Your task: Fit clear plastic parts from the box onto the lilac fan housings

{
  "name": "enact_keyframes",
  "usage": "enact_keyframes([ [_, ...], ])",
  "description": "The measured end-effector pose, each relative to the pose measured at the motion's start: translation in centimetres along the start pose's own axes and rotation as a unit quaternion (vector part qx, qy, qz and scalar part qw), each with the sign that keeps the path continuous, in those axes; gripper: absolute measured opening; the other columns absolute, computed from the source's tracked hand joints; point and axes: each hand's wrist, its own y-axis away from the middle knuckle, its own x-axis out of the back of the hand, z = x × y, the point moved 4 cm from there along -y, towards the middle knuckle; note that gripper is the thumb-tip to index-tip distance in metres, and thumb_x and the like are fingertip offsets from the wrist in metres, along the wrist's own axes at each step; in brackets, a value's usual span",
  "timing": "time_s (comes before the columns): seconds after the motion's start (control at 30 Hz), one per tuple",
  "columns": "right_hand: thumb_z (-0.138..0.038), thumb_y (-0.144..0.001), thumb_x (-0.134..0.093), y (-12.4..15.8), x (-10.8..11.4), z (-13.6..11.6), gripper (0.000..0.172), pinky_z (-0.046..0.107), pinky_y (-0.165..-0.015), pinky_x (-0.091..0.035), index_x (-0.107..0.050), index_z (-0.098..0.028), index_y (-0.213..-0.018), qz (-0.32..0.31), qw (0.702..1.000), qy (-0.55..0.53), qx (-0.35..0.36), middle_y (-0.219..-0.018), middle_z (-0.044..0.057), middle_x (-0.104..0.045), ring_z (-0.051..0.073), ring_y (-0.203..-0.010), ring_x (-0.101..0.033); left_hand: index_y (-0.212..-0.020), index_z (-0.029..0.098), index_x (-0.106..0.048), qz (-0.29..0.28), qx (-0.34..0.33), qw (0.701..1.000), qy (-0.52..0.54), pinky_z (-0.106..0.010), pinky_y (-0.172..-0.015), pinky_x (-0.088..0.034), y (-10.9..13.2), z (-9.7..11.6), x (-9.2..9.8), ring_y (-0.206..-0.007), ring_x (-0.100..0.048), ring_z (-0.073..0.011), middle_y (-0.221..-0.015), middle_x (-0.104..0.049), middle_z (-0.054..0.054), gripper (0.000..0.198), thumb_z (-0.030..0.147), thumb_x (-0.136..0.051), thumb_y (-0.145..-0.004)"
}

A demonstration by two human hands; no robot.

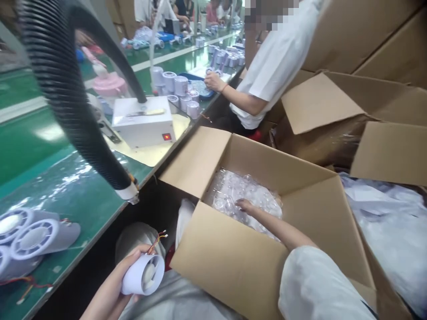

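Observation:
My left hand (125, 271) is wrapped round a pale lavender fan housing (138, 275), a short cylinder with an inner hub at its open end. Red, yellow and dark wires (156, 240) with small white connectors stick out from its upper side. Inside an open cardboard box (230, 253), my right hand (245, 206) reaches down to a heap of clear plastic pieces (227, 198). Its fingers look slightly apart and touch the pieces; the fingertips are partly hidden, and no held piece shows.
Several lavender housings (33, 240) lie on the green bench (100, 195) at left. A black corrugated hose (86, 133) arches from a white switch box (143, 126). A co-worker's hand (215, 82) works beside more housings. Another open carton (390, 151) holds white plastic bags at right.

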Motion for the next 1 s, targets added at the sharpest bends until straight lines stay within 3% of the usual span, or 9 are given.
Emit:
enact_keyframes([
  [0.17, -0.030, -0.085, -0.067, 1.2, 2.4, -3.1, 0.019, 0.047, -0.101, -0.042, -0.063, -0.013, -0.079, -0.014, 0.987, 0.064, 0.147, -0.119, 0.011, -0.061, 0.027, -0.116, -0.054, -0.086, 0.016, -0.063, -0.066, -0.055, 0.996, 0.005, -0.015, -0.030, -0.038, -1.0, 1.6, -0.2, -0.045, -0.049, -0.0085, -0.066, -0.058, 0.001, 0.033, 0.046, -0.068, -0.075],
  [0.23, -0.030, -0.080, -0.071, 3.9, 3.5, -4.8, 0.024, 0.044, -0.109, -0.034, -0.059, -0.016, -0.064, -0.030, 0.973, 0.069, 0.217, -0.133, 0.013, -0.055, 0.030, -0.127, -0.046, -0.086, 0.015, -0.062, -0.100, -0.065, 0.993, -0.015, -0.015, -0.030, -0.038, -1.5, 2.0, -0.2, -0.044, -0.047, -0.0075, -0.067, -0.056, 0.001, 0.036, 0.049, -0.065, -0.076],
  [0.3, -0.036, -0.078, -0.071, 8.4, 3.5, -6.9, 0.019, 0.042, -0.109, -0.035, -0.062, -0.020, -0.076, -0.041, 0.951, 0.071, 0.299, -0.137, 0.009, -0.053, 0.029, -0.128, -0.046, -0.086, 0.015, -0.062, -0.127, -0.073, 0.988, -0.043, -0.015, -0.030, -0.038, -1.8, 2.3, 0.0, -0.045, -0.048, -0.0075, -0.070, -0.056, 0.000, 0.037, 0.051, -0.063, -0.076],
  [0.37, -0.040, -0.080, -0.069, 14.4, 1.6, -9.5, 0.029, 0.045, -0.105, -0.040, -0.064, -0.024, -0.104, -0.051, 0.895, 0.108, 0.431, -0.132, 0.009, -0.057, 0.029, -0.123, -0.051, -0.087, 0.015, -0.061, -0.152, -0.087, 0.981, -0.085, -0.015, -0.032, -0.037, -1.8, 2.4, 0.0, -0.049, -0.049, -0.0080, -0.073, -0.055, 0.000, 0.037, 0.050, -0.062, -0.077],
  [0.47, -0.029, -0.089, -0.057, 21.8, -4.0, -12.5, 0.045, 0.044, -0.097, -0.048, -0.051, -0.028, -0.134, -0.062, 0.817, 0.218, 0.530, -0.134, 0.010, -0.052, 0.026, -0.118, -0.055, -0.089, 0.015, -0.062, -0.177, -0.110, 0.961, -0.183, -0.016, -0.035, -0.035, -1.0, 2.6, 0.1, -0.052, -0.048, -0.0089, -0.074, -0.055, 0.000, 0.031, 0.044, -0.058, -0.079],
  [0.6, -0.013, -0.083, -0.056, 24.6, -10.2, -15.0, 0.048, 0.050, -0.089, -0.052, -0.057, -0.024, -0.129, -0.019, 0.774, 0.295, 0.560, -0.136, 0.015, -0.046, 0.033, -0.119, -0.050, -0.093, 0.017, -0.066, -0.178, -0.279, 0.873, -0.359, -0.025, -0.068, -0.049, 1.5, 3.8, 0.3, -0.081, -0.058, -0.0159, -0.094, -0.061, -0.005, 0.020, 0.032, -0.057, -0.084],
  [0.7, -0.009, -0.076, -0.064, 24.2, -12.2, -15.9, 0.030, 0.049, -0.096, -0.048, -0.068, -0.022, -0.103, -0.120, 0.783, 0.245, 0.559, -0.133, 0.012, -0.047, 0.031, -0.120, -0.048, -0.095, 0.019, -0.069, -0.131, -0.404, 0.792, -0.439, -0.033, -0.087, -0.044, 3.4, 4.6, 1.0, -0.093, -0.057, -0.0195, -0.099, -0.059, -0.006, 0.020, 0.032, -0.056, -0.087],
  [0.8, -0.025, -0.082, -0.068, 24.0, -12.6, -16.5, 0.004, 0.044, -0.098, -0.046, -0.069, -0.022, -0.083, -0.195, 0.830, 0.111, 0.510, -0.121, 0.008, -0.053, 0.026, -0.113, -0.054, -0.107, 0.021, -0.066, -0.072, -0.447, 0.780, -0.431, -0.034, -0.083, -0.046, 3.9, 4.6, 2.4, -0.090, -0.057, -0.0206, -0.098, -0.058, -0.006, 0.034, 0.041, -0.068, -0.079],
  [1.0, -0.041, -0.085, -0.062, 23.8, -12.6, -17.0, 0.030, 0.031, -0.071, -0.050, -0.066, -0.019, -0.065, -0.206, 0.887, -0.042, 0.411, -0.101, 0.007, -0.060, 0.021, -0.093, -0.059, -0.114, 0.023, -0.067, -0.085, -0.501, 0.766, -0.393, -0.046, -0.103, -0.042, 2.6, 3.5, 3.8, -0.117, -0.053, -0.0311, -0.131, -0.048, -0.014, 0.062, 0.044, -0.084, -0.059],
])
